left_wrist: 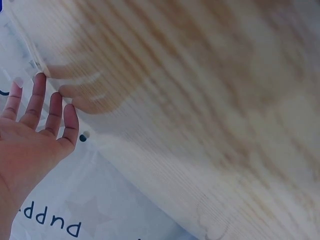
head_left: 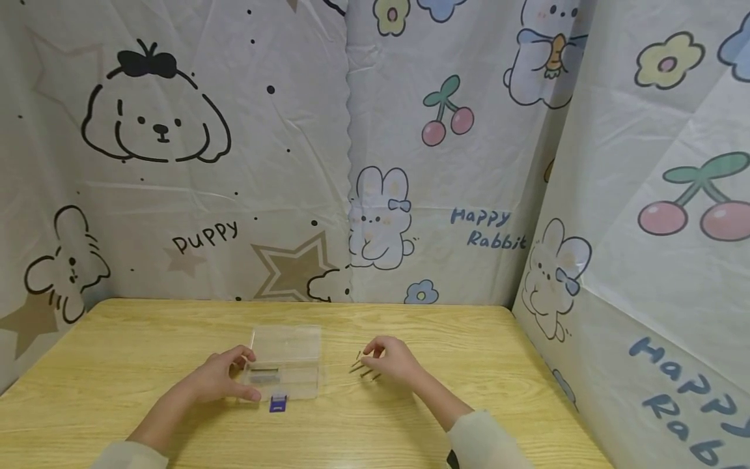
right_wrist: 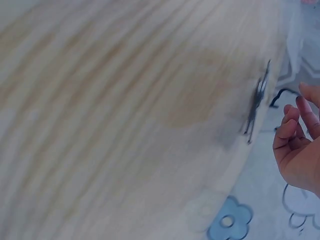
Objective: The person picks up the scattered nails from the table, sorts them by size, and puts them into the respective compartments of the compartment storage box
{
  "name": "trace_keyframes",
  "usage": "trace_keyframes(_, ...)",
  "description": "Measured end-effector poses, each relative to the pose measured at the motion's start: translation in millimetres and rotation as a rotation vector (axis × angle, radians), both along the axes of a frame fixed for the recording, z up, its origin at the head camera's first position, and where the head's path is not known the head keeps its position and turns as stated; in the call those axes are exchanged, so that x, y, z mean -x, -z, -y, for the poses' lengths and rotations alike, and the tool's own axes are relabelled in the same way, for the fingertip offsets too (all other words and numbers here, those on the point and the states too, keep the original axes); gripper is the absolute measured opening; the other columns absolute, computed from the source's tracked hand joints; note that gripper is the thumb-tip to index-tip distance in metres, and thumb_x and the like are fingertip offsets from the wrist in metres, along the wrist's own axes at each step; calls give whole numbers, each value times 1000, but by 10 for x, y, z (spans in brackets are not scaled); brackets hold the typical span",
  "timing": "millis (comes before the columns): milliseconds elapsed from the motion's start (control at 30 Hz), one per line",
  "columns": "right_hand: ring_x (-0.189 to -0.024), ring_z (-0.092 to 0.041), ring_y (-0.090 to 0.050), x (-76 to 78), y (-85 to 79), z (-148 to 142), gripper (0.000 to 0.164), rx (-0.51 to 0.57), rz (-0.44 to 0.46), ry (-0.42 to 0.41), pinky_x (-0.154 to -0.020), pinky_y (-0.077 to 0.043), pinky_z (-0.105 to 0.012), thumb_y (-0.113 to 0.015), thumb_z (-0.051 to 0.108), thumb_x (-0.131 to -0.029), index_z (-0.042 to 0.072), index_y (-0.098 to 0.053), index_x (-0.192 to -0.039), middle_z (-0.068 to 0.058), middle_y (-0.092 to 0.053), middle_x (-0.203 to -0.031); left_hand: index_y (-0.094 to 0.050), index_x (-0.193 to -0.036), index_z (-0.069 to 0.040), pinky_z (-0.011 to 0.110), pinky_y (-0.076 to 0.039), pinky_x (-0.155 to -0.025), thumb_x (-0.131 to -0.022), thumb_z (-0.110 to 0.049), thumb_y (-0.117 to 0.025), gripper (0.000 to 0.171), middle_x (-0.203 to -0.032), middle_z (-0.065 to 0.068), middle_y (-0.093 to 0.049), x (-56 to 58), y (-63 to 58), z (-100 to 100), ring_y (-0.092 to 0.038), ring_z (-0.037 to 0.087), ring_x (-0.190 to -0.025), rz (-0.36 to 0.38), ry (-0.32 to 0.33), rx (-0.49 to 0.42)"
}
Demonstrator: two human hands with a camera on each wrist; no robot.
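Observation:
A clear plastic box (head_left: pixel 301 381) lies on the table with its clear lid (head_left: pixel 287 343) folded back. My left hand (head_left: pixel 219 378) grips the box's left end, thumb at the front corner and fingers at the back. Inside the left part of the box is a flat greyish piece (head_left: pixel 265 375). My right hand (head_left: pixel 389 359) is bent over several thin metal nails (head_left: pixel 366 373) to the right of the box, thumb and forefinger close together. In the right wrist view, the nails (right_wrist: pixel 257 102) appear as a dark bundle beside the fingers. I cannot tell whether these fingers pinch a nail.
A small purple piece (head_left: pixel 278 404) sits at the box's front edge. The yellow wood-grain table (head_left: pixel 146 339) ends at patterned cloth (head_left: pixel 281 195) hanging behind it, and more cloth (head_left: pixel 662 280) hangs along the right side.

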State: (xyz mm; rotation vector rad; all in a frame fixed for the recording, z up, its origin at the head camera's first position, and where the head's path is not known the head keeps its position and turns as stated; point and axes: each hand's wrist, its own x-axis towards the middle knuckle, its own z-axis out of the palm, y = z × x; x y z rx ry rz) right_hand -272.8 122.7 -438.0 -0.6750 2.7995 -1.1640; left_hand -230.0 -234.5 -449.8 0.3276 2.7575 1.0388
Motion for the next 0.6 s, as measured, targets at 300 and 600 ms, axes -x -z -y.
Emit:
trace_keyframes(300, -68, -14, -44, 85, 187, -352, 12, -20, 69, 121, -57, -36, -26, -65, 18, -87, 8, -64, -94, -3, -53, -79, -50, -113, -12, 55, -40, -86, -62, -40, -84, 68, -112, 15, -53, -5, -11, -9, -45, 33, -105, -4, -16, 16)
trace_keyframes(600, -67, -13, -46, 131, 312, -487, 11, -36, 64, 120, -58, -39, -25, -67, 16, -86, 7, -65, -93, -1, -54, -76, -50, -112, -11, 54, -40, -86, -62, -40, -84, 66, -112, 16, -53, -20, -19, -19, -45, 33, -105, -11, -8, 5)
